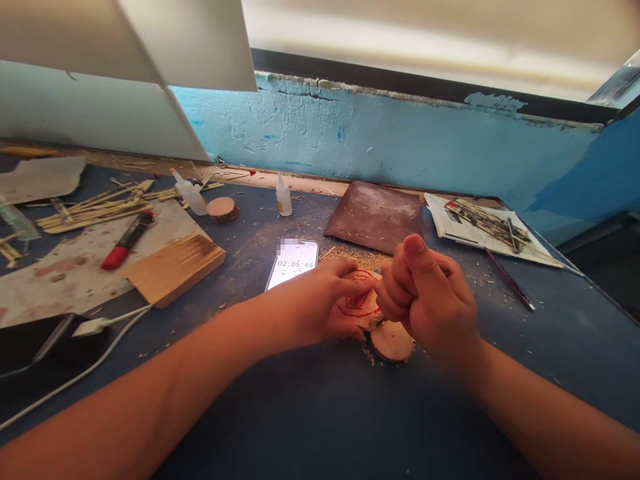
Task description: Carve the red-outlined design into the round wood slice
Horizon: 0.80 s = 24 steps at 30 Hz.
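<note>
A round wood slice point(367, 305) with red lines drawn on its face sits in the middle of the blue table. My left hand point(327, 300) grips its left edge, fingers curled around the rim. Just right of it, my right hand point(433, 287) is closed in a fist, thumb on top, its knuckles at the slice's right side. Whatever the fist holds is hidden by the fingers. A second, plain wood slice point(393, 341) lies directly below, touching or nearly touching the marked one. Wood shavings point(345, 257) are scattered behind the slices.
Behind my left forearm lies a phone point(296, 261) showing a timer. Glue bottles point(283, 197), a small wood slice point(223, 209), a wooden block point(175, 267), a red-black knife point(127, 240) and thin sticks point(95, 210) lie leftward. A brown sheet point(375, 217) and a pen point(510, 280) lie rightward.
</note>
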Tool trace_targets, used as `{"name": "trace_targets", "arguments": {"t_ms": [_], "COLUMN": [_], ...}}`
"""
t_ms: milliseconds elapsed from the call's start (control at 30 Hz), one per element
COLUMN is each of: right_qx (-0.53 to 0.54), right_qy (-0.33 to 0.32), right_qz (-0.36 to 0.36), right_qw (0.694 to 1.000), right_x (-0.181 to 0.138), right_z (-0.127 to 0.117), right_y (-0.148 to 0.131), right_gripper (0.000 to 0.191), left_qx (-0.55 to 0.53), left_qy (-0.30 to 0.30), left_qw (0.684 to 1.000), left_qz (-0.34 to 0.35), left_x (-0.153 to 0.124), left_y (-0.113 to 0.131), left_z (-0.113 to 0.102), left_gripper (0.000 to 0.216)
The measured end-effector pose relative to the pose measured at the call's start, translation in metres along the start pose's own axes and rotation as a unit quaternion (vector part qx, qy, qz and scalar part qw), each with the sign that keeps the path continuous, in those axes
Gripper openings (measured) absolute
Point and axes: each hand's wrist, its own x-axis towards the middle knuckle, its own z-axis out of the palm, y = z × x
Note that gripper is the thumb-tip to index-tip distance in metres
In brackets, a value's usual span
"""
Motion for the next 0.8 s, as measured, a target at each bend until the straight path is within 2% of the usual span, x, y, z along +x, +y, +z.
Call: {"name": "trace_targets", "arguments": {"t_ms": [133,267,333,467,667,800], "right_qx": [-0.005,0.028,0.019,-0.036,-0.068,-0.072], "right_qy": [-0.006,0.023,0.025,-0.012,-0.007,0.014], "right_qz": [-0.012,-0.044,-0.055,-0.051,-0.05,-0.02], "right_qw": [1.0,0.998,0.998,0.998,0.996,0.997], "right_x": [-0.004,-0.009,-0.01,-0.01,-0.009,0.001], "right_z": [-0.002,0.0,0.001,0.002,0.002,0.001], "right_y": [-0.01,-0.017,-0.012,0.003,0.005,0.008], "right_gripper": [0.068,0.072,0.071,0.064,0.062,0.066], "left_qx": [0.002,0.012,0.007,-0.001,0.002,0.004], "left_qy": [-0.006,-0.002,-0.008,-0.006,0.007,0.011], "left_qw": [1.0,0.999,0.999,1.0,1.0,1.0], "left_qz": [-0.022,-0.039,-0.037,-0.021,0.001,-0.002], "left_x": [0.0,0.001,0.002,0.001,0.0,0.0], "left_y": [0.001,0.002,0.003,0.002,0.001,0.002], "left_z": [0.0,0.001,0.0,-0.001,0.0,0.0], "left_gripper": [0.041,0.057,0.049,0.026,0.024,0.019]}}
